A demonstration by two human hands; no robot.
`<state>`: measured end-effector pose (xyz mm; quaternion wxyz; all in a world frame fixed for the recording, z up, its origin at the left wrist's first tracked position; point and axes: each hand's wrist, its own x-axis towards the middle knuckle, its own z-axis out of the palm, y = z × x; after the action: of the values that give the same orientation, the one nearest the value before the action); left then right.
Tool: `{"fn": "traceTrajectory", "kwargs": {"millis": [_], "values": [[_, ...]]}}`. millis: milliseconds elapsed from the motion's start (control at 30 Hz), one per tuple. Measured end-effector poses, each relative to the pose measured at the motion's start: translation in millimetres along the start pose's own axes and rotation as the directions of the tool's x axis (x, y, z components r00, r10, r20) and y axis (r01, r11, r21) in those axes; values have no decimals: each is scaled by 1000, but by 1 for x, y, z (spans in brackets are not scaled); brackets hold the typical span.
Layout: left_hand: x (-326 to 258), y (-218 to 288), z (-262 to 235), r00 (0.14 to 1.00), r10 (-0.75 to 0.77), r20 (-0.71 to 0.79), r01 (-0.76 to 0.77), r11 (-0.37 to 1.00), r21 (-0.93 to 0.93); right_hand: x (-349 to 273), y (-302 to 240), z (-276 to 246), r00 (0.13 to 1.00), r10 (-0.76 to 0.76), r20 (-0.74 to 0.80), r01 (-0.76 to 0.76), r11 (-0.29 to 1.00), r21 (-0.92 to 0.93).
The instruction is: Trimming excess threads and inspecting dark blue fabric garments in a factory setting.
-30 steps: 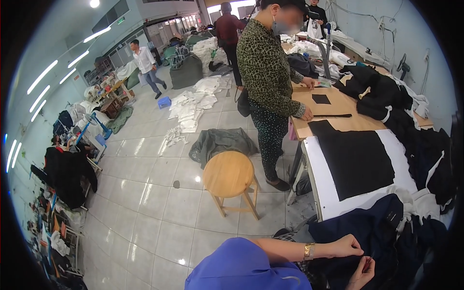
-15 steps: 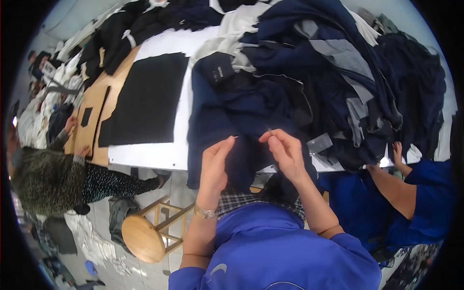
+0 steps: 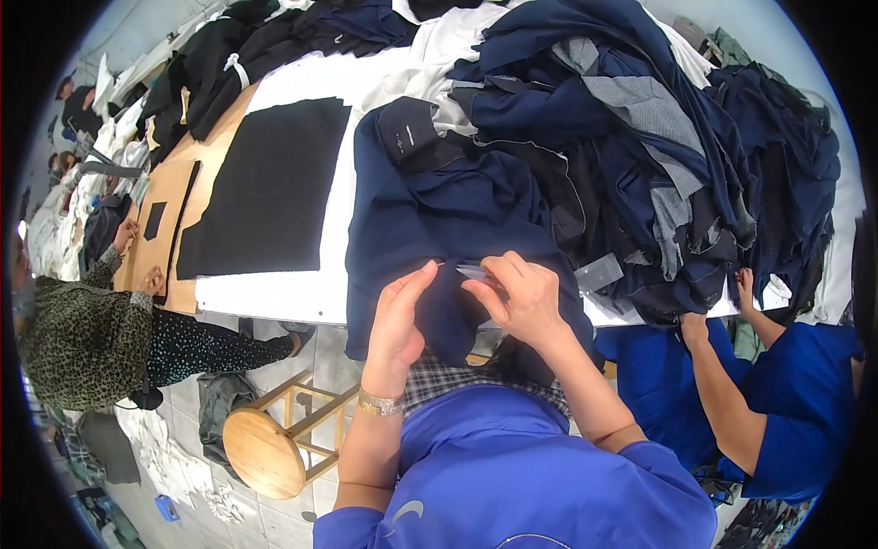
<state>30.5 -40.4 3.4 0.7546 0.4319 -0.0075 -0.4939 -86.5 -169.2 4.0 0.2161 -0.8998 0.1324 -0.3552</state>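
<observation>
Above a dark navy garment [image 3: 430, 215] spread over the table's near edge, my two hands face each other. In my right hand [image 3: 526, 297] a small, thin, pale piece [image 3: 472, 272] is pinched between thumb and fingers; its exact kind is too small to tell. My left hand [image 3: 398, 316] has thumb and forefinger brought together just left of that piece, and whatever is between them does not show. A black label patch [image 3: 409, 131] lies at the garment's far end. Part of the garment hangs down over the table edge near my lap.
Navy and grey garments [image 3: 645, 137] are heaped right of centre. A flat black cloth panel [image 3: 265, 188] lies on the white tabletop [image 3: 265, 293]. Co-workers stand at left, by a brown board [image 3: 169, 220], and at right in blue. A wooden stool [image 3: 265, 453] stands at lower left.
My right hand has moved left, closer to my left hand, and has turned so that the pale piece shows more plainly. The right co-worker's arm has shifted.
</observation>
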Motion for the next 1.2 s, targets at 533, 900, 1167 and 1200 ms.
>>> {"fn": "traceTrajectory", "kwargs": {"millis": [533,900,1167,1200], "values": [[-3,-2,5,998,-48,39,47,999,15,-2,5,-3,995,-95,-16,93,991,-95],[-3,-5,5,1000,3,27,-6,991,130,-5,9,-4,886,455,85,-433,751,499],[0,-9,4,982,178,64,-189,907,378,0,5,-1,786,451,423,-607,435,665],[0,-7,4,982,175,65,-187,906,379,-1,7,-2,785,457,418,-607,435,665]]}}
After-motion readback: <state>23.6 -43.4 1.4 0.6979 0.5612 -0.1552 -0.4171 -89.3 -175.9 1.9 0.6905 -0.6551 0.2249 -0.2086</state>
